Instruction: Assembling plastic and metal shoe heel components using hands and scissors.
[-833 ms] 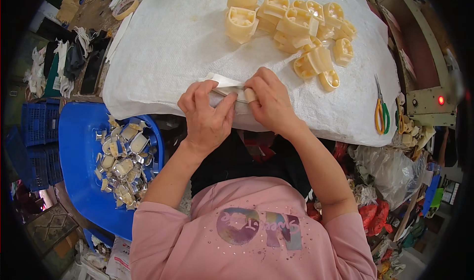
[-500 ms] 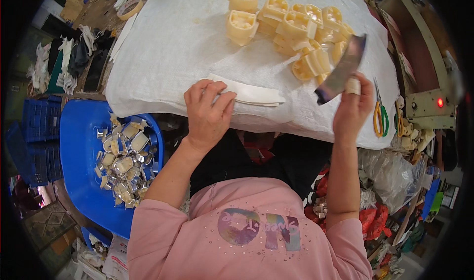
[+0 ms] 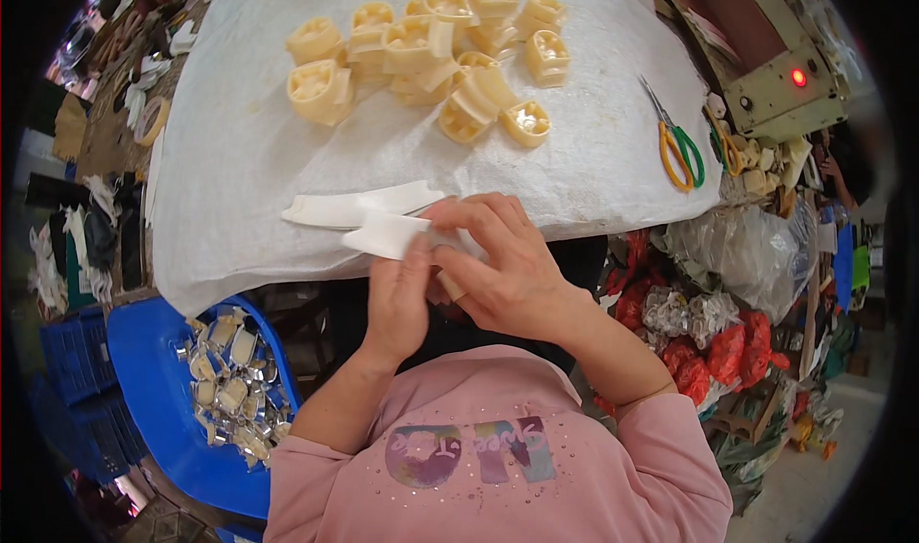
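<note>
A short white strip (image 3: 385,236) with a notched end is held between my hands at the near edge of the cloth. My left hand (image 3: 399,299) pinches it from the near side, thumb up. My right hand (image 3: 512,270) grips its right end with bent fingers, a tan wrap on one finger. Just beyond the strip, more long white strips (image 3: 325,210) lie stacked on the white cloth (image 3: 220,174). Farther off stands a cluster of pale yellow hollow moulded pieces (image 3: 321,91). Whether the held strip has a shiny side is hidden.
Scissors (image 3: 682,150) with yellow and green handles lie at the cloth's right. A blue tub (image 3: 144,371) with shiny metal-and-cream pieces is at lower left. A metal box with a red light (image 3: 785,93) stands far right. Red and clear plastic bags (image 3: 742,351) are below it.
My right hand has come in from the right to meet my left hand. My left hand has left the stacked strips. The shiny curved strip formerly in my right hand no longer shows its shiny face.
</note>
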Tool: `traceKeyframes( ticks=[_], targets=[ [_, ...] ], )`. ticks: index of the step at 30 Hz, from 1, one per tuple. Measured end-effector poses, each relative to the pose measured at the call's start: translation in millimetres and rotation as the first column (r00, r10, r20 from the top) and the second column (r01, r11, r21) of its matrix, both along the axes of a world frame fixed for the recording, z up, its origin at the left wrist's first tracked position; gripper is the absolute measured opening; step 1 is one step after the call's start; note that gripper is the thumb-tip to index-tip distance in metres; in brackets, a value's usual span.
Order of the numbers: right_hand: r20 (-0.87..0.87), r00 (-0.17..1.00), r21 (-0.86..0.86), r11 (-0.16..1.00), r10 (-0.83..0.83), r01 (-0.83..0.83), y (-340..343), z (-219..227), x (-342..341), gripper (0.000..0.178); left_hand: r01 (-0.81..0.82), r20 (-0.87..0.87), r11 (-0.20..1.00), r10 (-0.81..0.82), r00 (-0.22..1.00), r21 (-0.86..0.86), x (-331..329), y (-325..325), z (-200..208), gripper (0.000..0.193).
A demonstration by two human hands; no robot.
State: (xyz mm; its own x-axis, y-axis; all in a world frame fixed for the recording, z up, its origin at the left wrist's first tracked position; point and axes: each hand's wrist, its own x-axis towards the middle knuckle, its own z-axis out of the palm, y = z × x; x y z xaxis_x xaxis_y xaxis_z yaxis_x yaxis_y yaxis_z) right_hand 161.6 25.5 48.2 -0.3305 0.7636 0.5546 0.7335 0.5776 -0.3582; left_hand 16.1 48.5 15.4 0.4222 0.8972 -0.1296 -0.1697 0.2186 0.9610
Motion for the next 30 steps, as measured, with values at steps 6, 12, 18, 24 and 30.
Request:
traceKeyframes(
  ticks=[6, 12, 18, 24, 30],
  targets=[
    [-0.257, 0.850, -0.202, 0.885, -0.461, 0.419, 42.7, -25.1, 69.1, 0.032, 0.020, 0.309, 0.989, 0.027, 0.951, -0.150, -4.3, 5.5, -1.8, 0.049],
    [0.101, 0.740, -0.229, 0.708, -0.665, 0.668, 66.8, -47.6, 86.3, 0.043, 0.021, 0.322, 0.991, 0.024, 0.946, -0.135, -5.4, 3.7, -3.0, 0.047],
    [-0.302, 0.621, -0.514, 0.673, -0.723, 0.532, 51.2, -39.2, 102.1, 0.042, 0.004, 0.299, 0.989, 0.042, 0.953, -0.151, -1.2, 4.2, -1.5, 0.043],
    [-0.301, 0.643, -0.273, 0.710, -0.704, 0.649, 14.9, -71.5, 129.2, 0.041, 0.017, 0.370, 0.978, 0.063, 0.927, -0.209, 4.1, 2.3, -0.3, 0.043],
    [-0.102, 0.658, -0.196, 0.663, -0.746, 0.722, 8.9, -63.1, 119.5, 0.044, 0.033, 0.382, 0.978, 0.048, 0.923, -0.204, 7.2, 1.5, 0.9, 0.046]
  ],
)
